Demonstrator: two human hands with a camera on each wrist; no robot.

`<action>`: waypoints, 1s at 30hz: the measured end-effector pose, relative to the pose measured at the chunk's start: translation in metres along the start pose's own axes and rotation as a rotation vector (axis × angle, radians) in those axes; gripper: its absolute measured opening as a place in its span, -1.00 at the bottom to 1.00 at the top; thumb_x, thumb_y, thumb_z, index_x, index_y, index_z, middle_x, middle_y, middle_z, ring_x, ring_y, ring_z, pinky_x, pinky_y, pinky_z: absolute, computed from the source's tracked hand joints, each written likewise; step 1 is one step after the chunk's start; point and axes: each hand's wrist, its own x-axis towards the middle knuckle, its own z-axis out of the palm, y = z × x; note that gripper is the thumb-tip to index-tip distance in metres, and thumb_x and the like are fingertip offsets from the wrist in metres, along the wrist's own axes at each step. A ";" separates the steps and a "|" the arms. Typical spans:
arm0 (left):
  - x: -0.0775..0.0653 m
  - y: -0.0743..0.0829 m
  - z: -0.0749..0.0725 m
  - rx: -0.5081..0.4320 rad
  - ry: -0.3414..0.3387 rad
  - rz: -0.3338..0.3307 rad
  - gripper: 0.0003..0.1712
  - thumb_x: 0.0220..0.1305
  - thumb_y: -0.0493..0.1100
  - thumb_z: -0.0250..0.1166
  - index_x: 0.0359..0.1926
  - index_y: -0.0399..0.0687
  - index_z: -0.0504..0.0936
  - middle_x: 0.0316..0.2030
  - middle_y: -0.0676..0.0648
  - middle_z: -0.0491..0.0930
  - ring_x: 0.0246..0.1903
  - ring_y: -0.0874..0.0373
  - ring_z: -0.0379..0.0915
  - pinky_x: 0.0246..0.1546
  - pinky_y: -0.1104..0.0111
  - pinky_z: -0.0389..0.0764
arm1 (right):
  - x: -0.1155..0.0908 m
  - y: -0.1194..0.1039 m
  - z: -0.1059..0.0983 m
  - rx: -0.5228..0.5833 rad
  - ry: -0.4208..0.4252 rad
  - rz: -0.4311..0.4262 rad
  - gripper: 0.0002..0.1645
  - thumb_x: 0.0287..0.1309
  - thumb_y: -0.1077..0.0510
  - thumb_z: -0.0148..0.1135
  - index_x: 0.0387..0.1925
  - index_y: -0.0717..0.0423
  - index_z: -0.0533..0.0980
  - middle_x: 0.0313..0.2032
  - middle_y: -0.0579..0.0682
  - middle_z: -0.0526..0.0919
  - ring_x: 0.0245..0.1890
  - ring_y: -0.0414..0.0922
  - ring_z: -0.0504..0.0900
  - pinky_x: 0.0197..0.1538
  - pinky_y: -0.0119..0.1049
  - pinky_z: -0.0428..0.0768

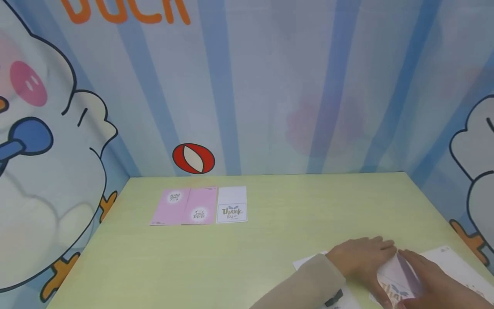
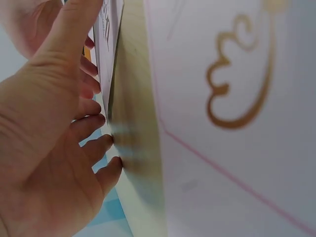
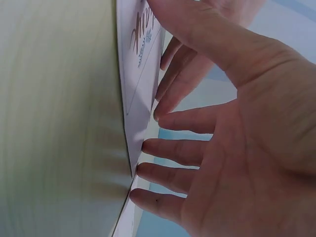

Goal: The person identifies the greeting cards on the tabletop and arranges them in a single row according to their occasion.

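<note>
Where the card [image 1: 393, 274] lies: though hands cover a good bit of it, it's clearly down by the right part of the table [image 1: 173, 266], well in from the far edge, with lettering and a leaf-like print showing between them.
Card's fold: a shaded strip beside the right hand looks tilted up from the rest (how far, I can't tell).
Left hand [image 1: 364, 259]: laid over the card's left side, fingers stretched out rather than curled, thumb spread away from them.
Right hand [image 1: 436, 283]: on the card's right side, fingers pretty straight; the right wrist view has fingertips along the card's edge.
Sleeve [image 1: 308, 283]: beige, on the left arm, crossing part of the left sheet [image 1: 349, 296].
Right sheet [image 1: 459, 270]: white with a bit of print, near the table's right edge, partly hidden behind the right hand.
Far cards: pink panels [image 1: 200, 199] toward the far left corner (one card or two, no idea), and just beside them a white card [image 1: 231, 195] with "Thank You" on its lower half, near the far edge.
Backdrop [image 1: 262, 86]: blue stripes, cartoon birds and orange letters, rising behind the table's far edge.
</note>
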 end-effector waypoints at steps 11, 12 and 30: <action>0.004 0.004 -0.006 0.138 0.119 -0.035 0.36 -0.19 0.85 0.24 0.58 0.39 0.15 0.45 0.40 0.20 0.34 0.51 0.16 0.34 0.64 0.34 | -0.001 -0.014 -0.006 -0.063 -0.027 0.087 0.44 -0.03 -0.34 0.60 0.47 0.55 0.11 0.31 0.63 0.27 0.21 0.62 0.31 0.04 0.38 0.57; 0.004 0.004 -0.006 0.145 0.129 -0.040 0.36 -0.22 0.86 0.24 0.56 0.40 0.17 0.40 0.39 0.23 0.27 0.50 0.19 0.27 0.65 0.37 | -0.001 -0.015 -0.006 -0.064 -0.019 0.079 0.42 -0.04 -0.33 0.61 0.46 0.56 0.13 0.28 0.60 0.31 0.18 0.57 0.35 0.02 0.33 0.60; 0.007 0.011 0.000 0.105 0.147 -0.110 0.23 -0.42 0.90 0.28 0.23 0.40 0.30 -0.01 0.29 0.27 -0.06 0.38 0.10 -0.05 0.56 0.27 | 0.005 -0.013 -0.003 -0.110 0.014 0.074 0.33 -0.16 -0.30 0.69 0.36 0.51 0.30 -0.04 0.29 0.45 -0.07 0.21 0.39 -0.10 0.25 0.55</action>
